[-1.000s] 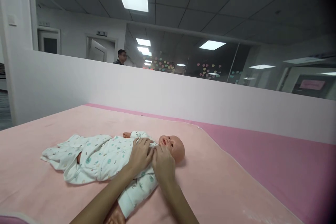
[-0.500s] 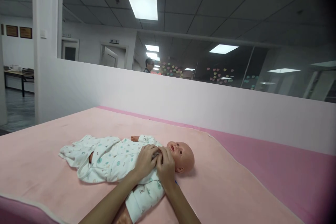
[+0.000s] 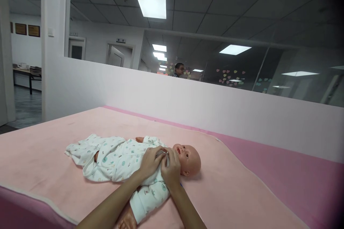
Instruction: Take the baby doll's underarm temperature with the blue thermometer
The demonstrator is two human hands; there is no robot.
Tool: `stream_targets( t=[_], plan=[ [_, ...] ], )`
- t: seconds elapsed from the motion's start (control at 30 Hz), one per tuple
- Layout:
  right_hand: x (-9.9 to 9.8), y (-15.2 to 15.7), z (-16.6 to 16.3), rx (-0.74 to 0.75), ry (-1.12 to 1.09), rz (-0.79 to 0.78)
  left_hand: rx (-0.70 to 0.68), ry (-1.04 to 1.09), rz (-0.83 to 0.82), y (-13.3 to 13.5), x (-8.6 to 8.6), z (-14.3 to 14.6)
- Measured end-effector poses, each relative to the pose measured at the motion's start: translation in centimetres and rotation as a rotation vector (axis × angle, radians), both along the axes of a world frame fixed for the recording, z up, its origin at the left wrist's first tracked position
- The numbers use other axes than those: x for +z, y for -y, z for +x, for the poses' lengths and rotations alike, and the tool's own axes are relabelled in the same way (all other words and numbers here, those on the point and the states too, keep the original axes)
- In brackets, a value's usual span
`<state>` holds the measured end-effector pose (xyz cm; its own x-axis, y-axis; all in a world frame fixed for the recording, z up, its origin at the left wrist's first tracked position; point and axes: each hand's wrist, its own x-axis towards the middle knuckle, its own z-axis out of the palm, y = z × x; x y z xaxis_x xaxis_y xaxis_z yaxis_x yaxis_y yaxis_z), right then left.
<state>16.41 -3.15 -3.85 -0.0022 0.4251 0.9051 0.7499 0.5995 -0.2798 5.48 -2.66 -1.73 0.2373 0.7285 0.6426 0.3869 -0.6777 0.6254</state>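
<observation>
A baby doll point(image 3: 191, 159) lies on its back, head to the right, dressed in a white baby outfit point(image 3: 122, 155) with small green and blue prints. Both my hands meet at the neckline just below its chin. My left hand point(image 3: 151, 162) is closed, fingers pinching the cloth from the body side. Close beside it, my right hand point(image 3: 171, 168) pinches the collar edge near the chin. Something small shows between the fingertips, perhaps a snap, but it is too small to be sure. One sleeve point(image 3: 150, 196) stretches toward me under my forearms, with the doll's hand poking out.
Beneath the doll is a pale pink mat point(image 3: 236, 193) over a darker pink surface point(image 3: 282, 154). A white half-wall point(image 3: 215, 103) with glass above runs behind it. Beyond the glass is a person point(image 3: 178, 69). A doorway at the left shows a table point(image 3: 27, 73).
The view has shifted slightly. Both hands stay at the neckline, with small finger movements and a bit more of the pinched spot showing. The person behind the glass has moved right.
</observation>
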Motion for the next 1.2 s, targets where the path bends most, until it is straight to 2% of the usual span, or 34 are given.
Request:
stream_targets(
  t=[0.27, 0.67, 0.87, 0.97, 1.07, 1.2],
  plan=[
    [-0.3, -0.1, -0.1, 0.035, -0.091, -0.037, -0.083, 0.041, 0.001, -0.5, -0.2, -0.2],
    [-0.4, -0.1, -0.2, 0.038, -0.115, 0.052, 0.046, -0.101, 0.055, -0.7, -0.5, -0.1],
    [-0.4, 0.1, -0.1, 0.032, -0.155, 0.105, -0.012, -0.007, 0.032, -0.2, -0.2, -0.2],
    [-0.5, 0.1, 0.0, 0.019, -0.174, 0.134, 0.006, -0.019, 0.033, -0.1, -0.2, -0.1],
    [-0.6, 0.0, 0.2, 0.003, -0.166, 0.163, 0.047, -0.048, 0.11, 0.0, 0.1, -0.5],
    [-0.6, 0.0, 0.4, -0.012, -0.133, 0.237, 0.148, -0.141, 0.313, -0.3, 0.9, -2.7]
  ],
)
